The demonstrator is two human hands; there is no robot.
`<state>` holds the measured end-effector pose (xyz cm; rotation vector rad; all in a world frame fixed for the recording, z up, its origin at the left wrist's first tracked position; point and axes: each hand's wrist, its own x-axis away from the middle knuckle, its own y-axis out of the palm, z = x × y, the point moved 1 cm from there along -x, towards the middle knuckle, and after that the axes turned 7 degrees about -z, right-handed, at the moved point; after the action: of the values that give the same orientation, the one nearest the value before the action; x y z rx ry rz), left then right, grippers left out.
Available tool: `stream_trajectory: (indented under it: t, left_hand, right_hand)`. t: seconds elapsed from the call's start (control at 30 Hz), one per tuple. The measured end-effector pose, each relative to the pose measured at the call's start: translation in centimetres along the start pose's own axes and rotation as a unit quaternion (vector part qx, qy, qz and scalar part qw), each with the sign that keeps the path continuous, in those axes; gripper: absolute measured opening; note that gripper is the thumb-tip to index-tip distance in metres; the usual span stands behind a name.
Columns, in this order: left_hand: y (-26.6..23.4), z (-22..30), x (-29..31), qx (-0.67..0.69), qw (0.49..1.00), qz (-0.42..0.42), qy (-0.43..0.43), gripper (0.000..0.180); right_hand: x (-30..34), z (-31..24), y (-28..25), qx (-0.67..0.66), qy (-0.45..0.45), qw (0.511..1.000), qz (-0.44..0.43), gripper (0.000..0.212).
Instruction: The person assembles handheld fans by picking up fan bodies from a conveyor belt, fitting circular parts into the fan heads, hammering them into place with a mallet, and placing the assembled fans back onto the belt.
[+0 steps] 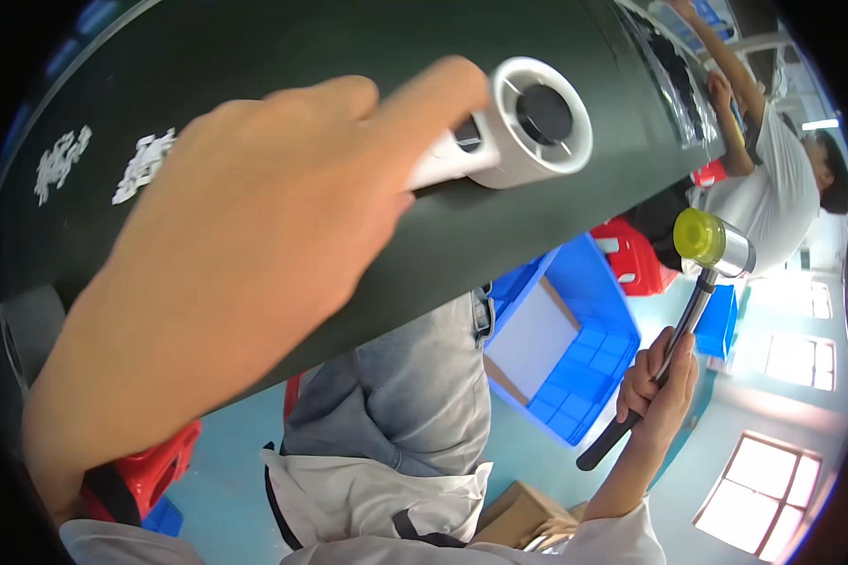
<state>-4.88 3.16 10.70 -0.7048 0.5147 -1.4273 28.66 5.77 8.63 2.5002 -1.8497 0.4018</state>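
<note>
My left hand [254, 198] reaches over the dark green work table [481, 235], its fingers closed on a white plastic housing [511, 171]. The housing has a round, ring-shaped end with a black disc [545, 115] held by thin spokes at its centre. My hand hides much of the housing's other end. Off the table's edge, at the right, my right hand [658, 386] is wrapped round the black grip of a mallet [695, 306]. Its head points up, with a translucent yellow face and a shiny metal body, well apart from the housing.
Two piles of small white pieces [61, 165] lie on the table's left. A grey tube-shaped thing [33, 330] is at the left edge. Below the table are a blue crate [627, 339], a red stool [636, 259] and cardboard [518, 513]. Another person [763, 188] works at the right.
</note>
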Motion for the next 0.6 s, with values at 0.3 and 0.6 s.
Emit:
stream_trajectory:
  t: [0.3, 0.6]
  left_hand:
    - [4.5, 0.3, 0.6, -0.391, 0.873, 0.229, 0.182, 0.048]
    - [4.1, 2.3, 0.2, -0.423, 0.863, 0.229, 0.157, 0.053]
  right_hand:
    - [-0.2, 0.3, 0.0, -0.058, -0.007, 0.998, 0.021, 0.045]
    - [0.3, 0.3, -0.6, -0.087, 0.001, 0.996, -0.021, 0.045]
